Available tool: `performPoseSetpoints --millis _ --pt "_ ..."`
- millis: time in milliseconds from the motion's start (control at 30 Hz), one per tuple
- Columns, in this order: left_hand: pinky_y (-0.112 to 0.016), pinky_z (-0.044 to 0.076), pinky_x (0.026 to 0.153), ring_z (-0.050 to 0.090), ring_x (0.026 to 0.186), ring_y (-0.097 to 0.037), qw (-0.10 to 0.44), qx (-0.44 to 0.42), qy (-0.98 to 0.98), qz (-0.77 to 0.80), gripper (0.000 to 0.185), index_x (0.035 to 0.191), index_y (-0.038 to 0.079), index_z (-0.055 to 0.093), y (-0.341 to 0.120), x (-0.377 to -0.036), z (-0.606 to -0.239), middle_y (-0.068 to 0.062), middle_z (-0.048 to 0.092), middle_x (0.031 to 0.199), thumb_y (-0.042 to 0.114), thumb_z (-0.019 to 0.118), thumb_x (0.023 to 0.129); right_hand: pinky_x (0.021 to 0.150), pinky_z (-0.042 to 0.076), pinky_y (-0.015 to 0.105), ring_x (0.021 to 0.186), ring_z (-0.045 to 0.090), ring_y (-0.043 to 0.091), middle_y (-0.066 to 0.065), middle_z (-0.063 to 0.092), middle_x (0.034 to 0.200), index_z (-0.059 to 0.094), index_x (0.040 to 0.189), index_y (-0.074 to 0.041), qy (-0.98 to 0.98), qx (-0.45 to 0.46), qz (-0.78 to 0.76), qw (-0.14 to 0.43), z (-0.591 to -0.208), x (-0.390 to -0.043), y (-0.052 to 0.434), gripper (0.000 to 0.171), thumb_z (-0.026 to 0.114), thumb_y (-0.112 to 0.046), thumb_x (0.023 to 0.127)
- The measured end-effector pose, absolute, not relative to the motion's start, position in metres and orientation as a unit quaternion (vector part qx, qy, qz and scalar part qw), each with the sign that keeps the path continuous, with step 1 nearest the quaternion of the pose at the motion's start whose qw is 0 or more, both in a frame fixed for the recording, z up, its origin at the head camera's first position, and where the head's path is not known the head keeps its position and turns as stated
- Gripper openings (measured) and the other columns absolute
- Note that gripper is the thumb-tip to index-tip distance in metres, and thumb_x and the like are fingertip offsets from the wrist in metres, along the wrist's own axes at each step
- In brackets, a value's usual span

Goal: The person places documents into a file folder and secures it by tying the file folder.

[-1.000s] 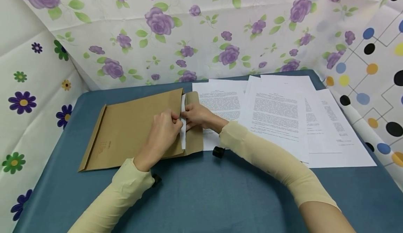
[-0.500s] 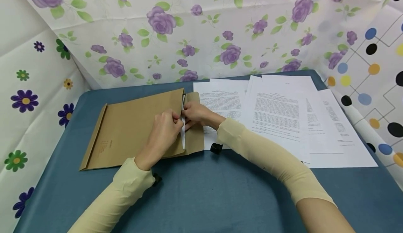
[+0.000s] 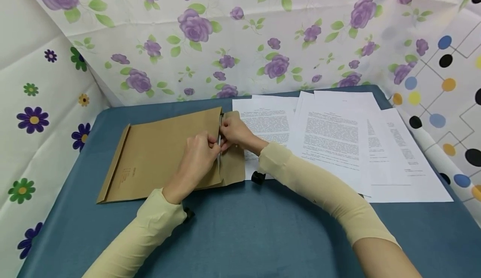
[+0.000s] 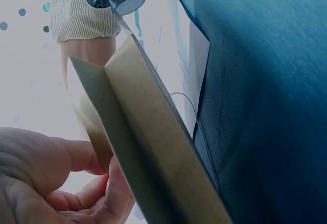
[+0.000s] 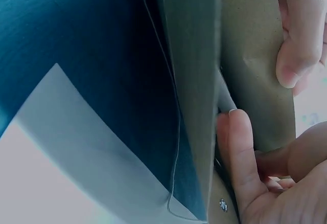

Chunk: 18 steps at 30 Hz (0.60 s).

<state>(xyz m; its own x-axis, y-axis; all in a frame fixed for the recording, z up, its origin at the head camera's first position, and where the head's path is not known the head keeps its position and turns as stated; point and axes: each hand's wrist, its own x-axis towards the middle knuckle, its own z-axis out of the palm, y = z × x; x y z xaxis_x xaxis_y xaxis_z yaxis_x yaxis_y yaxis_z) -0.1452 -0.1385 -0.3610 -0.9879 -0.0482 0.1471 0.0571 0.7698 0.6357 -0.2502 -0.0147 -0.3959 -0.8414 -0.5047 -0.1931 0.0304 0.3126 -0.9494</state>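
A large brown paper envelope [image 3: 169,152] lies on the left of the table, its flap [image 3: 234,167] folded out to the right. My left hand [image 3: 197,159] pinches the top panel's edge at the mouth and lifts it; in the left wrist view, thumb and fingertips of this hand [image 4: 56,183] meet on the brown paper. At the opening is my right hand [image 3: 236,130]. The right wrist view has its straight fingers [image 5: 240,142] touching the edge of white paper [image 5: 225,93] inside the mouth. Only a narrow strip of that paper shows.
Printed sheets [image 3: 332,136] lie overlapping across the right of the blue-covered table [image 3: 240,228]. A thin string [image 5: 176,116] hangs from the envelope. Patterned cloth [image 3: 240,40] rises behind the table. A black device [image 3: 258,178] sits on the right wrist.
The white paper has slid left into the envelope, leaving a thinner strip visible. My right hand has followed it slightly toward the opening. The left hand keeps its pinch.
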Motion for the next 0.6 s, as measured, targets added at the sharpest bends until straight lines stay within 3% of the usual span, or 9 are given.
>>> performPoseSetpoints --millis 233,333,467,600 --pt "-0.032 0.050 0.058 0.063 0.065 -0.022 0.077 -0.004 -0.938 -0.337 0.007 0.093 -0.002 0.069 -0.139 -0.148 -0.365 -0.013 0.069 0.084 0.001 0.065 0.089 0.055 0.059 0.033 0.052 0.067 0.019 0.021 0.069 0.071 0.067 0.089 0.010 0.777 -0.162 -0.570 0.211 -0.394 -0.247 -0.008 0.030 0.048 -0.005 0.107" --pt "-0.032 0.050 0.057 0.063 0.065 -0.022 0.078 -0.005 -0.938 -0.338 0.006 0.093 -0.003 0.069 -0.140 -0.150 -0.366 -0.013 0.069 0.084 0.001 0.065 0.089 0.056 0.059 0.034 0.055 0.069 0.019 0.025 0.071 0.084 0.067 0.105 0.011 0.760 -0.156 -0.601 0.193 -0.389 -0.245 -0.001 0.020 0.054 -0.004 0.104" --pt "-0.032 0.050 0.058 0.063 0.066 -0.023 0.076 -0.004 -0.937 -0.341 0.006 0.092 -0.003 0.068 -0.141 -0.151 -0.367 -0.013 0.068 0.083 -0.001 0.064 0.089 0.059 0.060 0.039 0.059 0.068 0.020 0.028 0.069 0.096 0.060 0.126 0.012 0.740 -0.165 -0.630 0.169 -0.384 -0.243 0.015 0.029 0.059 -0.003 0.102" --pt "-0.034 0.051 0.060 0.062 0.069 -0.024 0.077 -0.004 -0.937 -0.341 0.006 0.089 -0.004 0.069 -0.142 -0.152 -0.368 -0.013 0.067 0.082 -0.001 0.063 0.087 0.058 0.058 0.037 0.068 0.068 0.028 0.027 0.067 0.102 0.061 0.128 0.010 0.752 -0.191 -0.614 0.142 -0.379 -0.240 0.037 0.031 0.061 -0.007 0.102"
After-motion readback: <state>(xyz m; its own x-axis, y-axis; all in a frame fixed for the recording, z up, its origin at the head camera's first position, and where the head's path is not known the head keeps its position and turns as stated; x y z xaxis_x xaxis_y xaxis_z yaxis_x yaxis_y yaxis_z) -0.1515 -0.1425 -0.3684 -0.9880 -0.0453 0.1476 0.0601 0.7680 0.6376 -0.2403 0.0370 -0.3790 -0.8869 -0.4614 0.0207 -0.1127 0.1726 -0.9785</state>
